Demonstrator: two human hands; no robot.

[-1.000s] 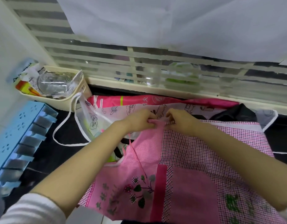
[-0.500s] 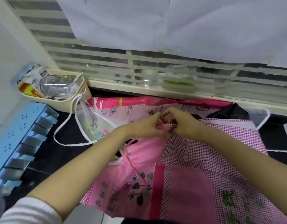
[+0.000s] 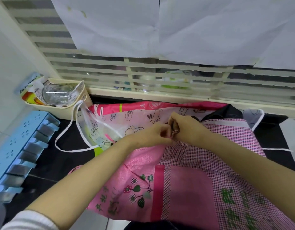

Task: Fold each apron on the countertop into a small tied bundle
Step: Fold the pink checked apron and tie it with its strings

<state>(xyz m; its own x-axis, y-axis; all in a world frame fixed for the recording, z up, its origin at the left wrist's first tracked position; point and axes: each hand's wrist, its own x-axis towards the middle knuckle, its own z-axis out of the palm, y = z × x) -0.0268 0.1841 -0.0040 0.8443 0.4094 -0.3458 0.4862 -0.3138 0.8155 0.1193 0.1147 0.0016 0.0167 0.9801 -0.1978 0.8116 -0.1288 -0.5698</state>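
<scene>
Left hand [image 3: 151, 137]: pinches top edge of pink apron [image 3: 201, 171], anchoring it.
Right hand [image 3: 188, 128]: grips same edge so I can gather it.

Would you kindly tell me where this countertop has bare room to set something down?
Best: the dark countertop strip between the blue rack and the pink checked apron, in front of the white strap loop. A smaller patch lies right of that apron. Middle and back are crowded: the cartoon-print apron, plus left hand and right hand pinching the checked apron's top.
</scene>
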